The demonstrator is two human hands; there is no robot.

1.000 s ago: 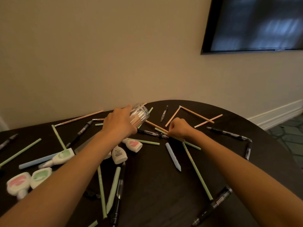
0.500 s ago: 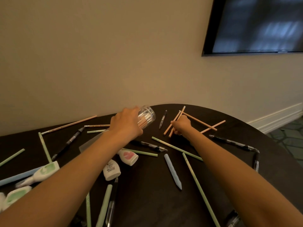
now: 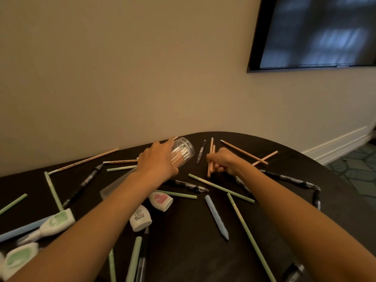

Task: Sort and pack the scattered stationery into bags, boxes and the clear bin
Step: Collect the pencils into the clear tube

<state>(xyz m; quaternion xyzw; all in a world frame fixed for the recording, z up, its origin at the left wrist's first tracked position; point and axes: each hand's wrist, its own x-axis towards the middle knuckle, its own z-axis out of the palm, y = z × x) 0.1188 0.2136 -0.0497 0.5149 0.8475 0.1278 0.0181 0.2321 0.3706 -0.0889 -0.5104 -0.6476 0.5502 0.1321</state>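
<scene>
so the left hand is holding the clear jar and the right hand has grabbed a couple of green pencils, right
Not quite. In the head view the pencils gripped by the right hand are peach-coloured, not green. The green pencils lie loose on the table. The left hand does hold the clear jar.

clear jar (image 3: 186, 146): tilted | jarred pencils (image 3: 179, 157): peach, inside it | loose peach pencils (image 3: 211, 145): bunched near jar | green pencils (image 3: 220, 188): scattered flat
</scene>
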